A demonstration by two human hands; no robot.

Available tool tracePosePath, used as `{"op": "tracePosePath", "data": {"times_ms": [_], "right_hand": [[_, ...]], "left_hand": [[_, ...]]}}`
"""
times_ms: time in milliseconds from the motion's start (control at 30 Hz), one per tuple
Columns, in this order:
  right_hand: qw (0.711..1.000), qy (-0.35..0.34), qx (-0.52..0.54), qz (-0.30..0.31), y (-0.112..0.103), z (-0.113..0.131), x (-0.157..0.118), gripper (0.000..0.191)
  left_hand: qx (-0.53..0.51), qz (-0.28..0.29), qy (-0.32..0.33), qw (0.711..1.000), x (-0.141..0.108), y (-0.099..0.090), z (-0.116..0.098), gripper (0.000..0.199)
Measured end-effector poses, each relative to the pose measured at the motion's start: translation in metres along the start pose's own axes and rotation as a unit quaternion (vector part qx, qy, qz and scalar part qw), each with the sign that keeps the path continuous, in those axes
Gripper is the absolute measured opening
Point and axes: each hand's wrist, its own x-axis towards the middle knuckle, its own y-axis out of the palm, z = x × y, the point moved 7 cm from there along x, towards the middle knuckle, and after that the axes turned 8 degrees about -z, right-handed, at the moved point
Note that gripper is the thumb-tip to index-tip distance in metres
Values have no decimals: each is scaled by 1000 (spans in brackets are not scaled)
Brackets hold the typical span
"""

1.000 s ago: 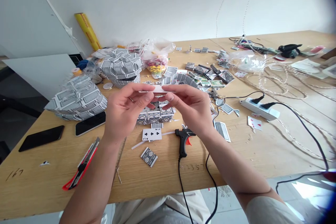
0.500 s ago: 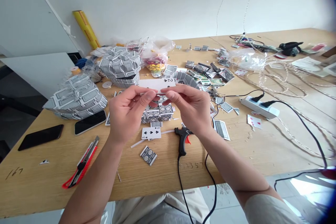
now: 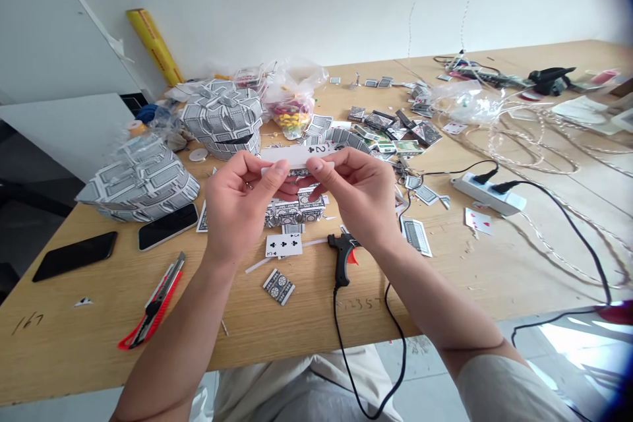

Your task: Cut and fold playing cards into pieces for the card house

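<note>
A white playing card [image 3: 291,154] marked with a 2 and a club is pinched between my left hand [image 3: 244,201] and my right hand [image 3: 353,194], thumbs along its near edge, which looks folded. Beneath and behind my fingers sits a block built of patterned cards [image 3: 297,210], partly hidden. Nearer the front lie a three of clubs [image 3: 283,245] and a small folded patterned card [image 3: 279,287]. Close to my right wrist, a black glue gun [image 3: 342,257] with a red trigger rests on the table.
At left are two woven card shapes [image 3: 143,181], two phones [image 3: 75,256] and a red utility knife [image 3: 154,303]. Card pieces [image 3: 395,128] lie behind; a white power strip [image 3: 488,194] and coiled cords are at right. The glue gun's cable [image 3: 341,343] hangs over the front edge.
The near edge of the card now shows a folded strip under my thumbs, which have moved slightly. The whole view has shifted a little.
</note>
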Motion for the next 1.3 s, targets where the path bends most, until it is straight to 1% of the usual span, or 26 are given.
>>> {"op": "tracePosePath", "data": {"times_ms": [233,367,500,667,833,900,967,1033,1067,1133,1300], "right_hand": [[1000,8,2,-7,0,-1,-1,34],[1000,12,14,-9,0,-3,0,39],[1000,6,30,-7,-2,-4,2,51],[1000,5,-11,0,-2,-6,0,51],[1000,7,18,-5,-1,-4,0,54],[999,29,29,12,1,-6,3,49],[996,61,21,62,6,-9,4,40],[989,87,8,116,11,-13,3,42],[987,92,5,132,12,-14,3,44],[987,87,9,134,13,-15,3,44],[991,72,40,110,13,-14,-1,38]], "left_hand": [[8,-9,-2,1000,0,-1,0,33],[4,-5,0,1000,0,0,2,35],[-8,-9,2,1000,0,1,3,39],[-14,-8,-2,1000,0,1,4,42],[-7,4,-14,1000,1,-2,5,46],[-8,10,-18,1000,1,-2,5,47],[-14,14,-19,1000,1,-2,4,48],[-19,13,-13,1000,2,-1,3,49],[-20,10,-7,1000,2,-1,2,49],[-20,3,4,1000,3,-1,1,49],[-25,-5,18,1000,3,-3,-3,49]]}}
